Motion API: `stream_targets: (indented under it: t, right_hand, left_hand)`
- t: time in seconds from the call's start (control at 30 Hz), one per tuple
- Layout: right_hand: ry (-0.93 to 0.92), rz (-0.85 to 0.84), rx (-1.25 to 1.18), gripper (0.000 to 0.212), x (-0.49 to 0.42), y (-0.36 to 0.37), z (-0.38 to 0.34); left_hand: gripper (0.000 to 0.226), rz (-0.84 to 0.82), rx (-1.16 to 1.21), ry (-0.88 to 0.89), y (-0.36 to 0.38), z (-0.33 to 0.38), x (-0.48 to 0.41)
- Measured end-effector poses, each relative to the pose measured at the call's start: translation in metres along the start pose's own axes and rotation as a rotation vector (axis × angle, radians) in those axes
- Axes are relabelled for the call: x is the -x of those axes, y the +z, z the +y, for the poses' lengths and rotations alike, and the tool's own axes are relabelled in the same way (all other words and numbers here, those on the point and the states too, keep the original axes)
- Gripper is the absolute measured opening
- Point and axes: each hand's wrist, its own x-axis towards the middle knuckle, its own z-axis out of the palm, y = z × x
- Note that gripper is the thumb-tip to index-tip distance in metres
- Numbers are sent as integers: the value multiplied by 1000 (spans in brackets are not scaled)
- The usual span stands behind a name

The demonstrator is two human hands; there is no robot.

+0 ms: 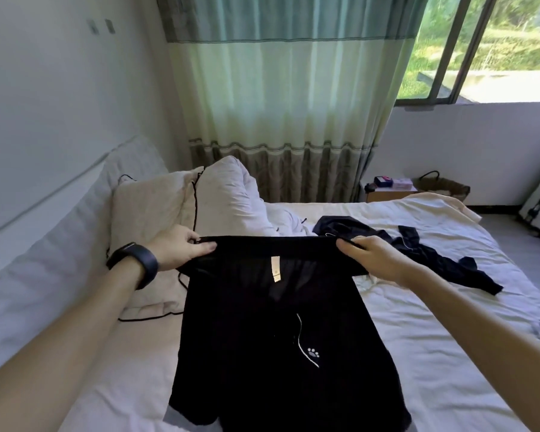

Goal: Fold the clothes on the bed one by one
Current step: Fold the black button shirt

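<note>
Reaching arms: both extend from 7 and 5 o'clock toward centre.
Left hand (181, 251): pinches the left end of the waistband (275, 244); dark wristband (134, 265) on the wrist.
Right hand (378, 260): fingers curl round the waistband at its right end.
Black shorts (278, 353): centre, stretched taut, hanging toward 6 o'clock above the bed (434, 353).
Dark garment (418, 254): crumpled at 3 o'clock, behind the right hand.
Pillows (150, 213): 10 o'clock.

Black shorts (278, 338) are showing a white paw print; the curtain (281, 88) is hanging in teal, pale green and possibly grey-brown bands.
</note>
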Motion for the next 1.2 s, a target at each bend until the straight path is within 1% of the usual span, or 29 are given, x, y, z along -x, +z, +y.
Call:
stream_targets:
  t: [0.03,0.07,0.1,0.13,0.17,0.23,0.27,0.33,0.4,0.47,0.53,0.6,0.67,0.7,0.73,0.8,0.83,0.9,0.93,0.97,1.0,1.03,1.07,1.1,1.13,1.17,1.2]
  right_hand:
    - [61,-108,-166,42,6,1,-2]
    - [105,-173,-322,42,13,4,-5]
    - [142,-199,-418,43,20,8,-6]
    - [174,-205,-430,45,27,15,-6]
    - [204,-192,-362,47,33,24,-4]
    - [242,-111,-171,47,40,47,3]
    - [254,-48,-117,44,42,59,10]
    - [216,123,-57,44,46,79,29]
    - [185,246,-45,47,53,94,47]
    - [311,270,-134,44,64,104,59]
    - [453,218,-276,42,79,108,69]
    - [504,101,-401,42,94,105,75]
    - [514,-61,-515,37,106,100,78]
    - [504,-117,-555,34,111,98,80]
    - [489,-147,-584,31,115,96,86]
    - [451,-164,-618,25,126,94,93]
    - [418,-156,-640,25,132,94,95]
    - [342,-131,-681,26,148,92,101]
    - [312,-103,-672,25,157,92,104]
    - [293,-55,-607,23,166,94,108]
    - [285,22,-492,22,172,96,115]
    - [269,103,-344,21,176,99,121]
    - [250,189,-196,23,180,103,126]
    - [234,280,-88,24,187,107,130]
    - [227,382,-48,23,188,114,131]
    - [233,480,-76,21,193,119,128]
    - [246,566,-133,19,202,124,126]
  left_hand:
    - [45,-69,-26,-38,2,-7,3]
    - [47,-141,-26,-66,5,-13,8]
    - [47,-205,36,-109,10,-22,13]
    - [49,-232,164,-151,16,-32,17]
    - [58,-234,336,-181,24,-43,21]
    - [83,-249,623,-242,47,-71,24]
    - [87,-272,693,-259,61,-82,28]
    - [73,-336,744,-296,94,-99,39]
    - [60,-412,650,-283,124,-109,52]
    - [45,-481,562,-185,141,-114,66]
    - [35,-554,559,-117,142,-120,73]
    - [37,-701,584,-159,133,-123,79]
    - [28,-803,588,-213,124,-125,85]
    - [24,-806,575,-220,121,-127,88]
    - [28,-790,568,-216,119,-127,91]
    - [52,-740,583,-217,113,-126,97]
    - [58,-738,557,-206,111,-123,103]
    - [55,-766,435,-159,110,-119,111]
    - [51,-753,343,-147,110,-117,115]
    - [52,-697,246,-142,111,-112,120]
    - [59,-625,167,-129,111,-107,125]
    - [66,-546,99,-118,112,-101,129]
    - [67,-459,37,-104,115,-95,132]
    - [58,-364,-1,-81,120,-87,140]
    - [38,-270,7,-60,124,-81,143]
    - [20,-185,25,-29,128,-74,151]
    - [12,-127,39,1,134,-69,159]
